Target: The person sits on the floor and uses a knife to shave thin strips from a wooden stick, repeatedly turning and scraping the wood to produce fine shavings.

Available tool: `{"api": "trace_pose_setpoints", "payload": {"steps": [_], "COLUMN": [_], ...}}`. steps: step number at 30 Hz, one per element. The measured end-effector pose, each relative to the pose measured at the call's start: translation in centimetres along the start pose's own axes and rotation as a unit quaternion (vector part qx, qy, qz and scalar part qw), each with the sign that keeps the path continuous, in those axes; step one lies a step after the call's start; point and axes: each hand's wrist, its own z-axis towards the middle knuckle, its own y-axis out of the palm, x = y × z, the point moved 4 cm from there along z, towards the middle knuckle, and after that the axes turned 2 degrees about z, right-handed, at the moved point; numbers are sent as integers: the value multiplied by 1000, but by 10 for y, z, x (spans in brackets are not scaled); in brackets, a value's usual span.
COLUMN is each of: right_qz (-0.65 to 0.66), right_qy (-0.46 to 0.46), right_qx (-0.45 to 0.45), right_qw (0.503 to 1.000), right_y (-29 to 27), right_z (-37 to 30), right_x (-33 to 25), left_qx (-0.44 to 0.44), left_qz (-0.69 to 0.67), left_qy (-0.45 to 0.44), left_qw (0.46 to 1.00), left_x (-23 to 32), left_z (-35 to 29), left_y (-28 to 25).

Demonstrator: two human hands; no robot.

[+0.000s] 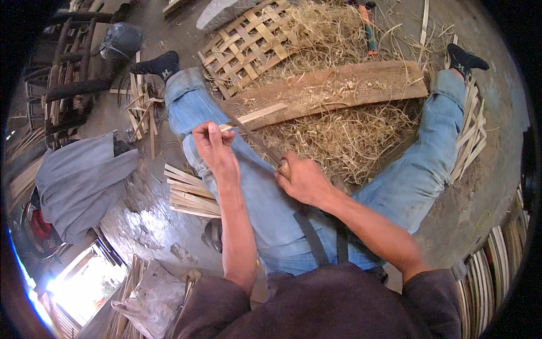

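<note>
My left hand point(214, 148), over my left thigh, pinches one end of a pale bamboo strip point(262, 114). The strip points right, toward a long wooden board point(339, 85) lying across between my legs. My right hand point(305, 179) is closed around the wooden handle of a knife point(263, 146). Its long dark blade slants up and left from my fist, and the tip end meets or crosses the strip close to my left fingers. Whether blade and strip touch, I cannot tell. Curly shavings point(353, 144) lie on the near side of the board.
A woven bamboo panel point(248, 48) lies beyond the board, beside more shavings. Cut strips are piled by my left thigh point(192, 195), near my left foot point(144, 107) and outside my right leg point(470, 133). A grey cloth point(84, 183) drapes at the left. An orange-and-green tool point(368, 31) lies at the far side.
</note>
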Motion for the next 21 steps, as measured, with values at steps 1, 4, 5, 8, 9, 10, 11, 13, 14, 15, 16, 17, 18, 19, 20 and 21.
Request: {"api": "trace_pose_setpoints", "payload": {"steps": [1, 4, 5, 8, 9, 10, 11, 13, 14, 15, 16, 17, 18, 19, 20, 21], "right_qz": [-13, 13, 16, -14, -31, -28, -24, -6, -37, -33, -33, -34, -94, -78, -62, -45], "right_qy": [-19, 2, 8, 21, 13, 19, 18, 24, -31, -1, 14, 29, 23, 16, 9, 13], "right_qx": [-13, 17, 21, -12, -16, 20, 19, -4, -5, 2, 8, 15, 7, 2, -3, -14], "right_qw": [1000, 1000, 1000, 1000, 999, 999, 999, 1000, 999, 999, 999, 999, 995, 997, 998, 999], "right_y": [-5, 8, 11, 5, -7, -9, -5, 4, -1, 0, -4, -8, -12, -10, -7, -5], "right_z": [1, 12, 15, 8, 14, 27, 28, 18, 14, 14, 24, 29, 30, 30, 29, 21], "right_x": [0, 31, 36, 32, 28, 43, 56, 42, 33, 47, 64, 80, 76, 69, 61, 53], "left_qx": [4, 5, 4, 15, 17, 17, 17, 12, 12, 4, 23, 22, 22, 22, 19, 21], "left_qz": [4, 5, 4, 16, 15, 14, 13, 2, -3, -11, 0, 1, 5, 8, 7, 3], "left_qy": [-9, -14, 4, -6, -6, -2, 2, 4, 6, 5, -2, -3, -2, 0, 1, -2], "left_qw": [1000, 1000, 1000, 1000, 1000, 1000, 1000, 1000, 1000, 1000, 1000, 1000, 1000, 1000, 1000, 1000], "left_x": [-2, -3, -4, -1, 1, 0, -1, -4, -6, -4, -1, 1, 0, -1, -4, -5], "left_z": [-1, 4, 11, 0, -1, 2, 6, 8, 9, 8, 7, 5, 6, 8, 13, 12], "left_y": [-3, -14, -11, -4, -3, -5, -6, -12, -9, -2, 0, 0, -6, -9, -11, -14]}}
